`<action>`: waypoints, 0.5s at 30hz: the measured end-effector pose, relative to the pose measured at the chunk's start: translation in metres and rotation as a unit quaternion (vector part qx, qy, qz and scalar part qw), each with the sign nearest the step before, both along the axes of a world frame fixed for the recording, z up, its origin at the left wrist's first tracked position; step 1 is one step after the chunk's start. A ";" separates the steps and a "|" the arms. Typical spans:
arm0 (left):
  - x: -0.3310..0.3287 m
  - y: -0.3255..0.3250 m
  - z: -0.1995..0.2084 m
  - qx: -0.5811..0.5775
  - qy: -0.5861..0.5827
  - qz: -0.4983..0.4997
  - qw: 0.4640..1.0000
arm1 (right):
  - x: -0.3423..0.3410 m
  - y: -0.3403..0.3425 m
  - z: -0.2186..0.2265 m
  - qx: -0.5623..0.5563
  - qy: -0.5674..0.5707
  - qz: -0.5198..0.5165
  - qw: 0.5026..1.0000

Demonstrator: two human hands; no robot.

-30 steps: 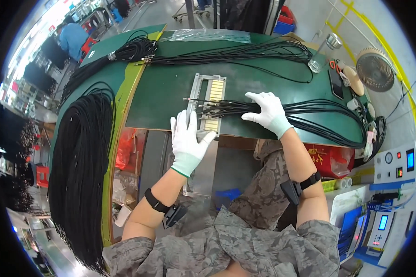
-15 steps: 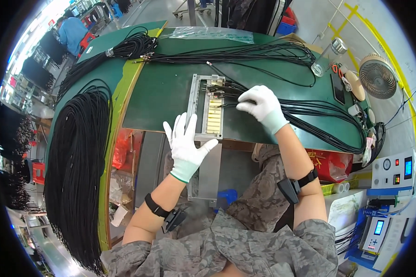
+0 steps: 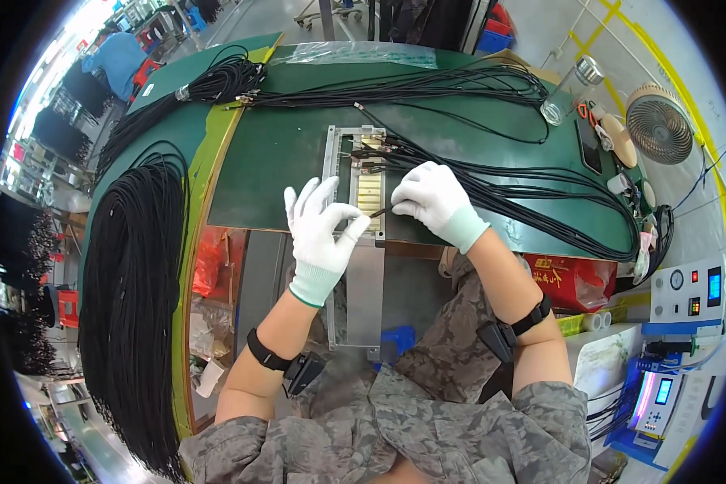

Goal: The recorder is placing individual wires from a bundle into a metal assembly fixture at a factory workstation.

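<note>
Well out to the left of your left hand, a thick hank of black cables point(image 3: 133, 282) droops over the side of the desk point(image 3: 258, 177); gathered like that, it should be heavy and limp.

Your left hand point(image 3: 321, 238), gloved in white, has its thumb and forefinger brought almost together at the cable's tip, the other fingers spread; whether the pads press on it you can't tell from here.

Just beyond those spread fingers, the metal frame point(image 3: 330, 149) lies flat, rigid and probably easy to steady by a rail. Its pale yellow slotted strip point(image 3: 369, 194) passes just ahead of your fingertips, with several cable ends point(image 3: 371, 161) across its far part.

The dark cable end point(image 3: 381, 212) sits between your two hands, over the strip's near part. It looks light and thin, likely springy along the jacket and more delicate at the tip, so take it on the jacket just behind the tip; smooth gloves may let it slip.

Your right hand point(image 3: 437, 200) has it in a closed fingertip pinch, fingers curled.

Past that hand, the loose black cables point(image 3: 544, 224) curve away rightward; their bend may tug or twist what you hold.
</note>
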State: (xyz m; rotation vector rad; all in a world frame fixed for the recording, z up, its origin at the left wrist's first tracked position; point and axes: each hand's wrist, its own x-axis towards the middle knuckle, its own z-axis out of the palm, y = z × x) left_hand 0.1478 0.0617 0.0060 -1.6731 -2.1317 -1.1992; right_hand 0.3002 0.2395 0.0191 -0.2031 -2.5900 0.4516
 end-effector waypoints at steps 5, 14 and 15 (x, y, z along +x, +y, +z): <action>0.003 0.002 0.001 0.007 -0.059 -0.050 0.997 | -0.015 -0.034 -0.008 -0.081 0.021 0.043 0.996; -0.024 -0.016 -0.010 0.016 -0.128 0.042 0.991 | -0.005 -0.020 -0.004 -0.063 0.007 0.013 0.998; -0.024 -0.017 -0.012 0.015 -0.127 0.044 0.991 | -0.005 -0.020 -0.004 -0.064 0.007 0.015 0.998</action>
